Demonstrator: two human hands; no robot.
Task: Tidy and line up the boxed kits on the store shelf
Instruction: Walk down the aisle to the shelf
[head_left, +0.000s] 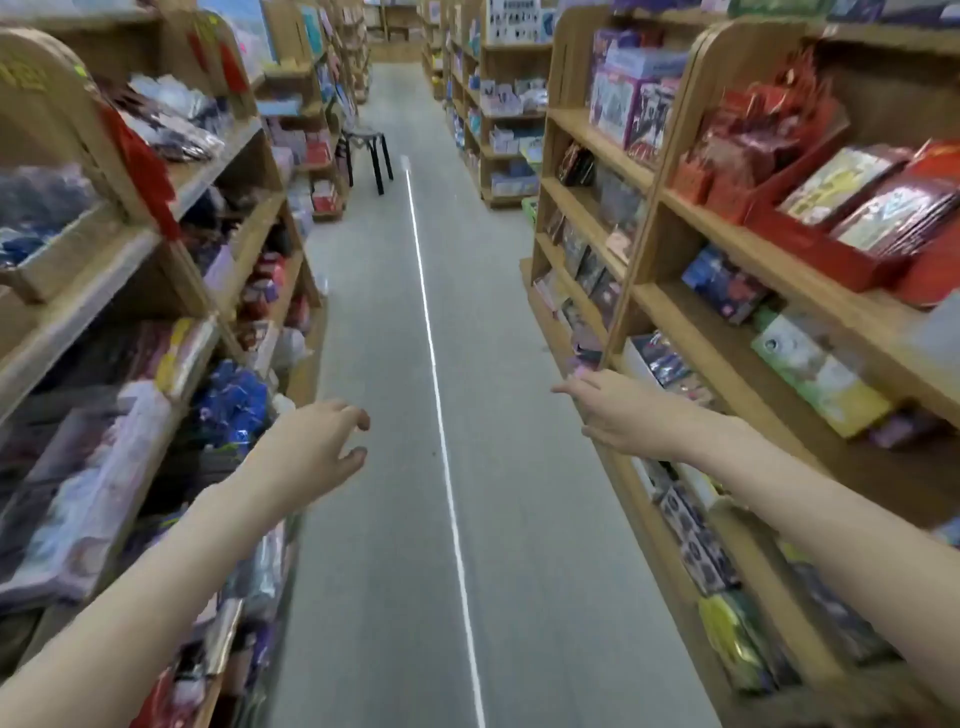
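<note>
I look down a store aisle between wooden shelf units. My left hand (317, 447) hangs over the grey floor beside the left shelves, fingers loosely curled, holding nothing. Fingers spread and empty, my right hand (615, 410) reaches toward the upright post of the right shelf unit (631, 291) and is close to it. Boxed kits stand on the right shelves: purple boxes (631, 106) high up, a blue box (722, 283) at mid height, a green and yellow box (815, 374) below it, and dark patterned boxes (698, 540) on the low shelf. The picture is blurred by motion.
A black stool (366, 150) stands far down the aisle at the left side. A thin white line (441, 415) runs along the grey floor. The left shelves (119, 322) hold bagged and wrapped goods. A red tray (810, 239) of flat packs sits on the right.
</note>
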